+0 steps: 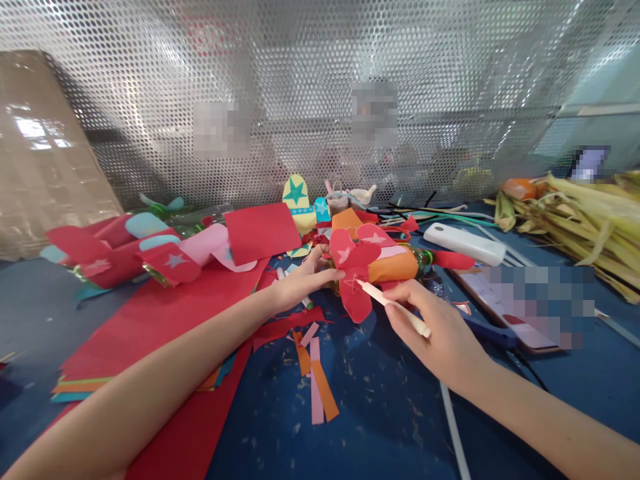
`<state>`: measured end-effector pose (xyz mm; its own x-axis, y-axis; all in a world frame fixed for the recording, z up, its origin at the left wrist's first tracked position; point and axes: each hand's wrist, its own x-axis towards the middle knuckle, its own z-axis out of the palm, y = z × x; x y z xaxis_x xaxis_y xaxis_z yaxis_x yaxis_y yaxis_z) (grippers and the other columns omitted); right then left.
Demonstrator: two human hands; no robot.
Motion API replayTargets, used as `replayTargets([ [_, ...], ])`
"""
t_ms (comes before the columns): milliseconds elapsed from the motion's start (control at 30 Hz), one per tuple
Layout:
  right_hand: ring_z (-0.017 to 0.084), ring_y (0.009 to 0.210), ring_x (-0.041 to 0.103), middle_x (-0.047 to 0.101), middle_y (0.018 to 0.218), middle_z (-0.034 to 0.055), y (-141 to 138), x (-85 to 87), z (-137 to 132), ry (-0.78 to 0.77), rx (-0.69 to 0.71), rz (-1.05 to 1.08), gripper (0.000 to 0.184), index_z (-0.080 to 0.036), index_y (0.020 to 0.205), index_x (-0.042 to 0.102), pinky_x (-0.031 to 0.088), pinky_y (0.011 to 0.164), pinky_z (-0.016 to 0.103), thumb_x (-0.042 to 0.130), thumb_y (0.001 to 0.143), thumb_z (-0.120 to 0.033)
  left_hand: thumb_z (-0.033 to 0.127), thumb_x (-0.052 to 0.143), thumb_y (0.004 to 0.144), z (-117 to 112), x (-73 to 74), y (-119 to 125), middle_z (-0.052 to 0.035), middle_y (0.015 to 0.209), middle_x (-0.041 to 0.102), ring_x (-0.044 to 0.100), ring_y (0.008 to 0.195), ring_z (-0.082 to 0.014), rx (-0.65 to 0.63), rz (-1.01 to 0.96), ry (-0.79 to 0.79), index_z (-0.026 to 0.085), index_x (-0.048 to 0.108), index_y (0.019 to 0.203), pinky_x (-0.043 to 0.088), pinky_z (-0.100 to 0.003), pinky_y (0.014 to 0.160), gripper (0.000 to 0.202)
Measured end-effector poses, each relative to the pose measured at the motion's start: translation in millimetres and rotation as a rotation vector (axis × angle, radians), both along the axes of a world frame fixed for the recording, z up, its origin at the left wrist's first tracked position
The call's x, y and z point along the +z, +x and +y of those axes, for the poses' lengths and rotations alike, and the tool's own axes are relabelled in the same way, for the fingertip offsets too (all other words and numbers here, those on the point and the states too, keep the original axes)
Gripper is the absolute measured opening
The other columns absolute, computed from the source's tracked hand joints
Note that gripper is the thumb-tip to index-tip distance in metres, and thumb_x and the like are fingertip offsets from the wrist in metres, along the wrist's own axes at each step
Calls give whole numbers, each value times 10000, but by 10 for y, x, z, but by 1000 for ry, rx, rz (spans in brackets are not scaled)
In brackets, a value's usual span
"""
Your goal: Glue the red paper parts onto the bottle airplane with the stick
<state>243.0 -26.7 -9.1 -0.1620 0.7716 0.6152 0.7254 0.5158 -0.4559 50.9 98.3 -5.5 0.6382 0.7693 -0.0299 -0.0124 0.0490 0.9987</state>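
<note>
A toy plane made from a green bottle wrapped in orange and pink paper lies on the blue table. Red paper blades with pale stars stand at its near end. My left hand grips this end, its thumb against the red paper and some fingers hidden behind. In my right hand is a white marker, held like a pen. Its tip touches the lowest red blade, on a star outline drawn in pale lines.
Red paper sheets cover the left side, with more paper-covered bottle planes behind. Orange and pink strips lie in front. A white glue gun, a phone and dried husks are rightward. A perforated metal panel stands behind.
</note>
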Motion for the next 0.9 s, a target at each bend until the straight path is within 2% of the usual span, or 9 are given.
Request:
replayTargets([
  [500, 131, 624, 617, 639, 724, 6, -8, 6, 14, -14, 4, 13, 92, -218, 851, 490, 470, 582, 241, 445, 931, -218, 328, 729, 699, -22, 14, -5, -55, 1049, 665, 630, 1065, -265, 9, 18, 7, 237, 412, 1035, 462, -414, 917, 472],
  [733, 131, 625, 609, 620, 716, 3, -10, -21, 34, 12, 19, 28, 75, -209, 876, 497, 464, 581, 244, 443, 929, -215, 339, 731, 699, 6, -13, -9, -60, 1050, 668, 641, 1035, -249, 0, 10, 5, 232, 413, 1077, 465, -411, 911, 506],
  [900, 138, 640, 619, 640, 738, 16, -15, -17, 34, -9, 16, 33, 91, -205, 865, 502, 470, 595, 255, 442, 930, -229, 343, 729, 704, 10, -17, -10, -43, 1033, 680, 666, 968, -219, -13, -16, 5, 232, 418, 1041, 482, -387, 891, 472],
])
